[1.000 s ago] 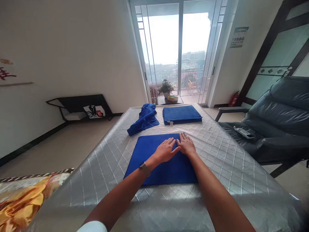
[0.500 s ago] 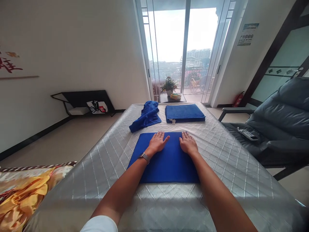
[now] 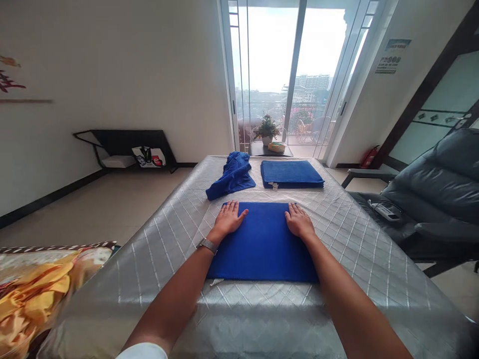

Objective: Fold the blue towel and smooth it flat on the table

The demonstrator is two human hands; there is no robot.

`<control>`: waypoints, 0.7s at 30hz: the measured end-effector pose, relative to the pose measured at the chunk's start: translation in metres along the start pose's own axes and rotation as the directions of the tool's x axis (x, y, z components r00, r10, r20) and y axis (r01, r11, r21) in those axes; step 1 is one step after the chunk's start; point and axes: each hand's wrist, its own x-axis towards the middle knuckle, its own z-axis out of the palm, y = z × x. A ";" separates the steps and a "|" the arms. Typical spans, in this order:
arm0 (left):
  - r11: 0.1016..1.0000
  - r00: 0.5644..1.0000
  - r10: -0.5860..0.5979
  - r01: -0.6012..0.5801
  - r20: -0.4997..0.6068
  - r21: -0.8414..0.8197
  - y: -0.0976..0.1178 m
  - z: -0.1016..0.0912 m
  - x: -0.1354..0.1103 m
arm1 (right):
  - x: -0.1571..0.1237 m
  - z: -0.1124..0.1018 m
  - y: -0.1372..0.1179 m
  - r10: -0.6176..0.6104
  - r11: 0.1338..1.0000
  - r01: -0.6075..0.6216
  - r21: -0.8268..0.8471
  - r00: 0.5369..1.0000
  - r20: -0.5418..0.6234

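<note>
A folded blue towel [image 3: 264, 244] lies flat on a silver quilted bed cover [image 3: 157, 259] in front of me. My left hand [image 3: 227, 219] rests open, palm down, on the towel's far left corner, with a watch on that wrist. My right hand [image 3: 298, 221] rests open and flat on the far right corner. Beyond them a neatly folded blue towel [image 3: 291, 174] lies at the far right of the bed, and a crumpled blue towel [image 3: 232, 175] lies to its left.
A dark recliner chair [image 3: 434, 194] with a remote on its seat stands to the right. A patterned yellow pillow [image 3: 33, 294] is at the lower left. A small table with a potted plant [image 3: 266, 130] stands before the glass balcony doors. A low black shelf sits by the left wall.
My hands started together at the towel's far middle and slid apart along its far edge to the two corners. The view shifted slightly left.
</note>
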 end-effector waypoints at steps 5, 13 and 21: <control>1.000 1.000 0.002 -0.002 0.018 -0.023 0.000 -0.003 -0.001 | 0.003 0.001 0.002 0.005 1.000 -0.005 -0.020 1.000 0.008; 1.000 0.999 0.003 -0.004 -0.032 -0.025 0.001 0.001 -0.001 | 0.006 -0.001 0.001 0.011 0.996 -0.008 -0.092 0.999 0.035; 0.996 0.998 -0.002 -0.004 -0.067 -0.088 0.001 0.006 0.001 | 0.012 -0.003 -0.003 0.002 0.987 0.002 -0.163 1.000 0.025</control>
